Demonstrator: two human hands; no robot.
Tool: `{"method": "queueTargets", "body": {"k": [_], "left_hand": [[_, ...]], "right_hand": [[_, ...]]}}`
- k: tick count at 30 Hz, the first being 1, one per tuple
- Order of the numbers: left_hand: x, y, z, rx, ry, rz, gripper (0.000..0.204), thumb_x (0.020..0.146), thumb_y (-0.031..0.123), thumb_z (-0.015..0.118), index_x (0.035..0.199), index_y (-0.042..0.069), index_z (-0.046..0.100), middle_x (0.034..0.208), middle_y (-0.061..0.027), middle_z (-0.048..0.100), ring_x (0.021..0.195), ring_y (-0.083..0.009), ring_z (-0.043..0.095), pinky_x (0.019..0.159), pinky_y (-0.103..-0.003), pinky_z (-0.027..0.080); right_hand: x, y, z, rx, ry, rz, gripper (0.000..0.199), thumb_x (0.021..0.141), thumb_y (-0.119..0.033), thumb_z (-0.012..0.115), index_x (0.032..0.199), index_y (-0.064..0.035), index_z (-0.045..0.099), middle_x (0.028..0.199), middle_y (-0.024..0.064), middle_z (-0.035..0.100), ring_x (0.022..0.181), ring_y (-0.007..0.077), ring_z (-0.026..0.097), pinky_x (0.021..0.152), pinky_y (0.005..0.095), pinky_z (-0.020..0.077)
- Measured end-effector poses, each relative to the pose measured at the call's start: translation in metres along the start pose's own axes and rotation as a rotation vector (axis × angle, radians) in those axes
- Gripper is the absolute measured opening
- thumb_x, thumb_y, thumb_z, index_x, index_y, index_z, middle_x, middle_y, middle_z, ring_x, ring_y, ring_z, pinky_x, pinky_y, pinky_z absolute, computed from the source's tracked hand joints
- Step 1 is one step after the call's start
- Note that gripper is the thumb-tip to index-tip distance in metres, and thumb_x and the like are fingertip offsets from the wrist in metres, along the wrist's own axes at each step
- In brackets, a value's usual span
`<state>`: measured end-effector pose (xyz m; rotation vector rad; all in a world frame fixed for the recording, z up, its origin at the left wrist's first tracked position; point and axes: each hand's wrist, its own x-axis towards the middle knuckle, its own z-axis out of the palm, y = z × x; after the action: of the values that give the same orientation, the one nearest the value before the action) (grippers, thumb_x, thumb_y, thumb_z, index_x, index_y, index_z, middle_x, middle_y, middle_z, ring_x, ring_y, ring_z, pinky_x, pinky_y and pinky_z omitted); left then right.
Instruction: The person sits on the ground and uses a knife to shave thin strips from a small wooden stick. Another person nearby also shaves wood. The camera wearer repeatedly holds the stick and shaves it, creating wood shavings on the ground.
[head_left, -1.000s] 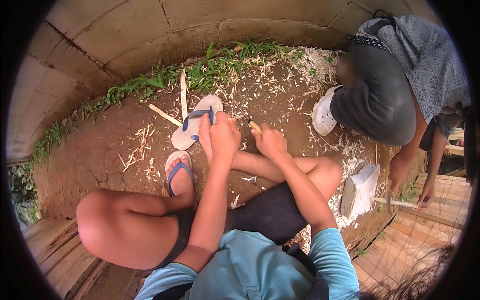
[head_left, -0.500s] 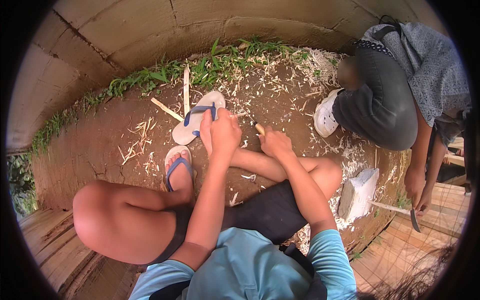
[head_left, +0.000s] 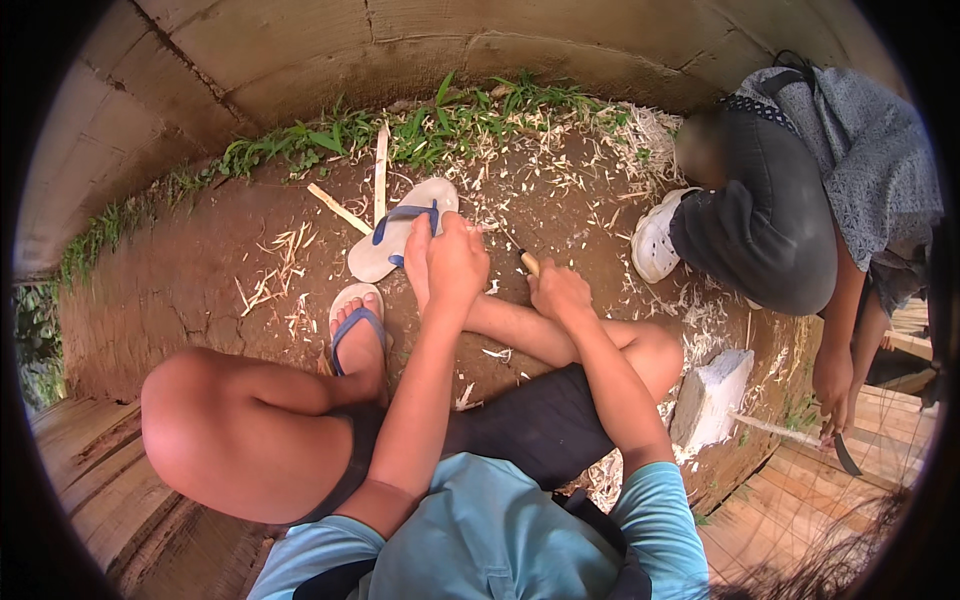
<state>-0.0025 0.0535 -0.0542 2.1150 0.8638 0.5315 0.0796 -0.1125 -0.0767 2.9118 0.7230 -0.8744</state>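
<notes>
My right hand is wrapped round the pale wooden handle of a knife. The knife's thin dark blade points up and left, toward my left hand. That hand is closed above my bare foot, and a narrow pale sliver shows beside its fingers; what it grips is mostly hidden. Just beyond lies a loose beige flip-flop with blue straps. Another flip-flop is on my other foot.
Two pale wood strips lie near grass by the wall. Shavings litter the brown ground. At right, a crouching person holds a curved blade and a pale stick over a whitish block.
My right hand and the knife have drawn back slightly from my left hand. The other person's blade has shifted outward to the right along the stick. The view has tilted a little.
</notes>
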Motion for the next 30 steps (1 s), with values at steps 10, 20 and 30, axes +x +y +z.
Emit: {"method": "queueTargets", "body": {"k": [10, 20, 30], "left_hand": [[-0.002, 0.002, 0.002, 0.023, 0.037, 0.108, 0.016, 0.087, 0.008, 0.059, 0.094, -0.004, 0.052, 0.074, -0.0266, 0.064, 0.071, -0.0428, 0.065, 0.066, -0.048, 0.049], [-0.001, 0.000, 0.002, -0.032, -0.014, -0.047, 0.017, 0.083, 0.011, 0.064, 0.089, -0.001, 0.055, 0.091, -0.0210, 0.061, 0.088, -0.0403, 0.059, 0.078, -0.048, 0.045], [0.004, -0.021, 0.011, -0.120, -0.047, -0.100, 0.016, 0.085, 0.008, 0.062, 0.093, -0.003, 0.054, 0.088, -0.0273, 0.062, 0.087, -0.0423, 0.061, 0.079, -0.049, 0.046]], "right_hand": [[-0.026, -0.028, -0.015, 0.264, 0.330, -0.148, 0.034, 0.098, -0.035, 0.046, 0.109, -0.0036, 0.048, 0.085, 0.0263, 0.065, 0.081, 0.0439, 0.064, 0.068, 0.0521, 0.0509], [-0.025, -0.034, -0.022, 0.327, 0.422, -0.176, 0.037, 0.095, -0.034, 0.049, 0.112, -0.0007, 0.047, 0.088, 0.0255, 0.067, 0.081, 0.0444, 0.066, 0.072, 0.0535, 0.0515], [-0.009, -0.008, -0.009, -0.010, 0.014, 0.073, 0.035, 0.092, -0.033, 0.053, 0.112, -0.0039, 0.051, 0.093, 0.0223, 0.068, 0.091, 0.0404, 0.066, 0.080, 0.0520, 0.0507]]}}
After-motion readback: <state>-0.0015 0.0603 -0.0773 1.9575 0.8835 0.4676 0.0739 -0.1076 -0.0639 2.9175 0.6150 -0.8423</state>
